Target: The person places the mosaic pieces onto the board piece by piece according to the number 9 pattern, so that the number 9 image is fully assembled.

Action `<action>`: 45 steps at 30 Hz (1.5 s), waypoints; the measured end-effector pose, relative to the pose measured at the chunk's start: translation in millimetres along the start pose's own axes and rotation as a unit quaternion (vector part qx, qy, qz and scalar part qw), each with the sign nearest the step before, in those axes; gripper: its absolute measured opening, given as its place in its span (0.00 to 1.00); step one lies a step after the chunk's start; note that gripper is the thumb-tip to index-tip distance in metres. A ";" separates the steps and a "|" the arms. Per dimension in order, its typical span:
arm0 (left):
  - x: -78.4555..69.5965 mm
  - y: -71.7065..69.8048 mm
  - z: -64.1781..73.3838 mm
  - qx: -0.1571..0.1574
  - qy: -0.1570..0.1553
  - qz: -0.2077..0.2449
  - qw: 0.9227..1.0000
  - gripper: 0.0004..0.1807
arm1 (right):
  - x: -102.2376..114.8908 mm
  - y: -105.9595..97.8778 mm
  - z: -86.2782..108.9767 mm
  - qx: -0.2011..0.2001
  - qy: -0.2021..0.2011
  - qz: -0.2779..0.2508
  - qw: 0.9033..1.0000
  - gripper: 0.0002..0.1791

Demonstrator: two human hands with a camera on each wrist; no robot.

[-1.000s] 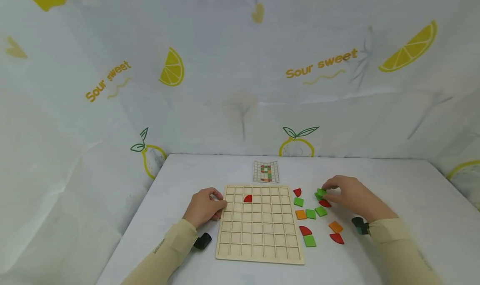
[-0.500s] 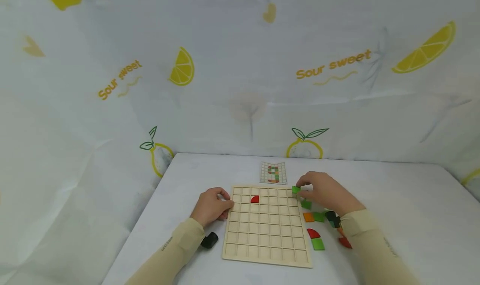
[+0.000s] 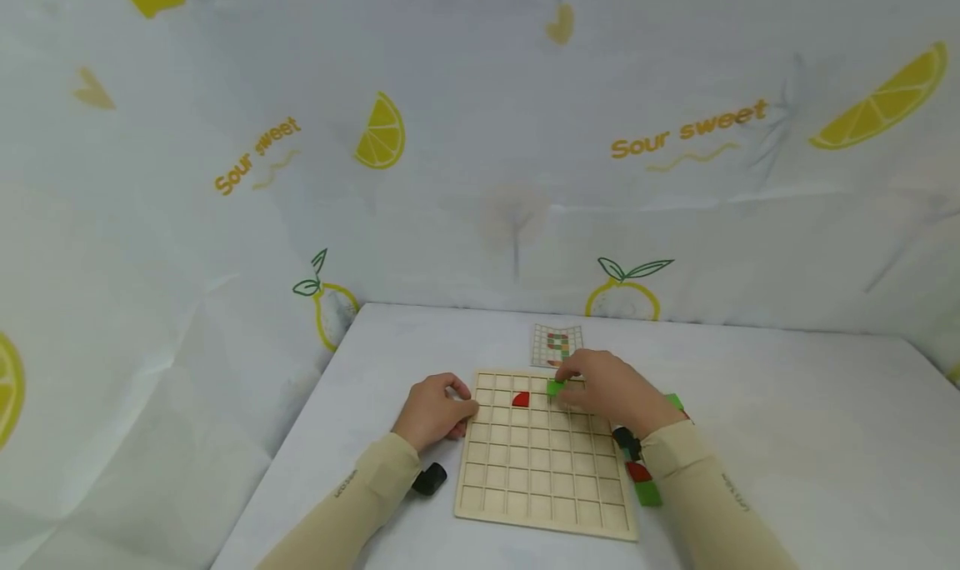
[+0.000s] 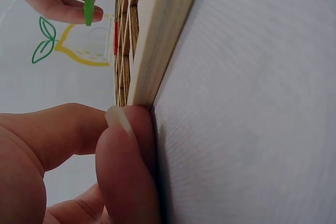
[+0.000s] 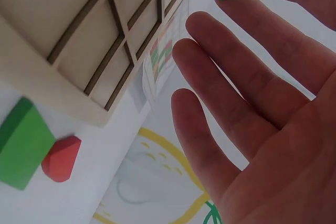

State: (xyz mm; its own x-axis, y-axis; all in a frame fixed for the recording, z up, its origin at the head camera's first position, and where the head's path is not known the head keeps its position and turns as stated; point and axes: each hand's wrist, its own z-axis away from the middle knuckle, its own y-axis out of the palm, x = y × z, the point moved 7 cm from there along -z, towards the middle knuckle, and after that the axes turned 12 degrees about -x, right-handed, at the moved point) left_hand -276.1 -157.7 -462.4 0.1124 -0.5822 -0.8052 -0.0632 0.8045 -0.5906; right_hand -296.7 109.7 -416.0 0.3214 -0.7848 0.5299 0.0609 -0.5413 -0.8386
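My right hand pinches a green square tile between thumb and fingertips, over the upper rows of a wooden grid board. The same green tile shows edge-on in the left wrist view, apart from the board's surface. In the right wrist view the other fingers are spread and relaxed. One red quarter-circle tile lies in a cell left of the held tile. My left hand holds the board's left edge with thumb and finger.
A pattern card with a coloured grid design lies behind the board. Right of the board are loose tiles, among them a red quarter-circle and a green square; my right forearm partly hides the others. A lemon-print cloth hangs behind the table.
My right hand has taken a green tile from the loose pieces on the right and carried it left over the board. The left hand stays at the board's edge. The head view has turned slightly.
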 end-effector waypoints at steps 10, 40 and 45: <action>-1.9 -0.4 0.2 0.000 0.010 -0.005 1.000 0.08 | 14.5 14.4 -3.4 -0.011 -0.042 0.056 0.997 0.11; 0.9 -0.8 -0.2 -0.003 0.009 -0.017 1.000 0.08 | 26.5 30.4 -4.6 -0.027 -0.102 0.115 0.988 0.08; -2.4 -2.0 1.1 -0.003 0.013 -0.016 1.000 0.07 | 27.6 29.5 -4.1 -0.026 -0.103 0.115 0.988 0.09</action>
State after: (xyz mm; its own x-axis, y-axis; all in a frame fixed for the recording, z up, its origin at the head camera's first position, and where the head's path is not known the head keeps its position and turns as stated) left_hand -275.2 -157.8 -459.3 0.0882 -0.6107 -0.7869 -0.0654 0.7848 -0.6163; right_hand -289.9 70.9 -425.6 0.5065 -0.8139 0.2845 -0.0839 -0.3750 -0.9232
